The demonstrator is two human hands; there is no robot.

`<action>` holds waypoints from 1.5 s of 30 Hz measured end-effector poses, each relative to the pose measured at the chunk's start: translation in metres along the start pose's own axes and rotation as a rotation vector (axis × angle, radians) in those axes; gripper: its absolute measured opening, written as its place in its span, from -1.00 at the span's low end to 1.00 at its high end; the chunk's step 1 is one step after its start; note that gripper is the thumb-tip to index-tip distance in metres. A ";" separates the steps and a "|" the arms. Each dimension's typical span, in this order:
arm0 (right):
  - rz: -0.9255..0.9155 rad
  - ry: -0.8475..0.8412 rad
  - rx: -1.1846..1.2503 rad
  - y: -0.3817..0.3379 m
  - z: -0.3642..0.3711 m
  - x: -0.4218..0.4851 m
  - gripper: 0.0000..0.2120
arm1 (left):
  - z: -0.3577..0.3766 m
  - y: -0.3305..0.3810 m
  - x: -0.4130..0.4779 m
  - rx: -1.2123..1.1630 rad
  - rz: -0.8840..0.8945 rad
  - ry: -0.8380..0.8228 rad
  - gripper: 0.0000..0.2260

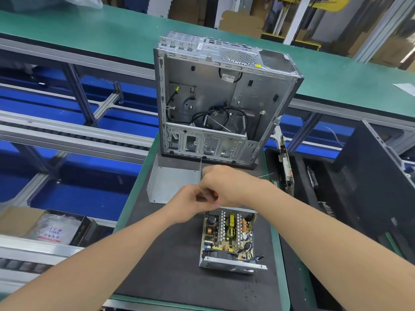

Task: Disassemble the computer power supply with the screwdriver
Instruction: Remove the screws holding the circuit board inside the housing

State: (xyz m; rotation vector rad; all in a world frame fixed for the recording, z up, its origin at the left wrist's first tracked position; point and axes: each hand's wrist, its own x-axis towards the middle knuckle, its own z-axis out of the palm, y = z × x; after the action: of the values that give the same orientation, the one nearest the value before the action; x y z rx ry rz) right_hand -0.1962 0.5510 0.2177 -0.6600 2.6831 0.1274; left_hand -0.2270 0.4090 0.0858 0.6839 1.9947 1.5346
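- Nearest, lying on the dark foam mat (170, 254): opened power supply (229, 239), lid off, circuit board, coils and heat-sink fins exposed, perforated metal end plate facing the camera.
- Two bare forearms reaching in from the bottom corners, meeting just above the far edge of the power supply.
- Left hand (190, 204) curled, fingertips pinched together against the right hand; whether gripping anything, cannot tell.
- Right hand (221, 187) clenched around the screwdriver (208, 194), only a bit of dark and orange handle showing between the two hands, with a thin shaft rising from the knuckles toward the case.
- Just beyond the hands, flat on the mat: bent grey sheet-metal cover (170, 182), one side folded upright.
- Behind the cover, standing upright at the far end of the mat: stripped computer case (224, 97), open side toward the camera, loose black and blue cables hanging inside, drive cage at its lower front.
- To the right, beside the mat: circuit boards (285, 162) stacked on edge, and a black case panel (377, 176) leaning further right.
- To the left, lower down: cardboard box (45, 227) holding a plastic bag.
- Farthest: green conveyor belt (89, 30) running across behind the case, cardboard cartons past it.
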 end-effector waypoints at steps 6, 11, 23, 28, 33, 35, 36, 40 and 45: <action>0.171 0.161 0.067 -0.004 -0.006 -0.005 -0.60 | 0.002 -0.002 0.001 0.016 0.027 0.019 -0.82; 0.544 0.021 0.161 -0.017 -0.006 -0.001 -0.42 | 0.006 -0.002 0.002 -0.011 0.008 0.057 -0.81; 0.066 -0.014 0.149 0.003 -0.005 -0.005 -0.85 | -0.003 -0.013 -0.013 -0.050 0.047 0.005 -0.65; 0.049 0.013 0.160 0.005 0.005 0.000 -0.83 | -0.001 -0.011 -0.009 -0.077 0.046 -0.009 -0.74; 0.055 0.027 0.178 0.005 0.009 0.002 -0.74 | -0.004 -0.004 -0.004 -0.082 0.039 -0.073 -0.92; 0.080 0.068 0.246 0.002 0.009 0.000 -0.68 | -0.004 -0.003 0.000 -0.029 0.046 -0.050 -0.92; 0.116 0.107 0.301 0.000 0.009 -0.001 -0.68 | -0.004 -0.003 0.001 -0.037 0.040 -0.040 -0.90; 0.475 0.288 0.172 -0.009 0.008 -0.003 -0.44 | -0.002 -0.002 0.004 -0.009 0.044 -0.028 -0.86; 0.614 0.046 0.162 -0.017 0.007 0.010 -0.37 | 0.006 -0.002 0.005 -0.003 0.033 0.033 -0.77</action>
State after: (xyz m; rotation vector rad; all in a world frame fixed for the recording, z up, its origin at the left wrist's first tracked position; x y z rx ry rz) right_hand -0.1937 0.5325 0.2077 0.2252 2.8092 0.0518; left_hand -0.2266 0.4157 0.0820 0.6977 2.0140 1.5782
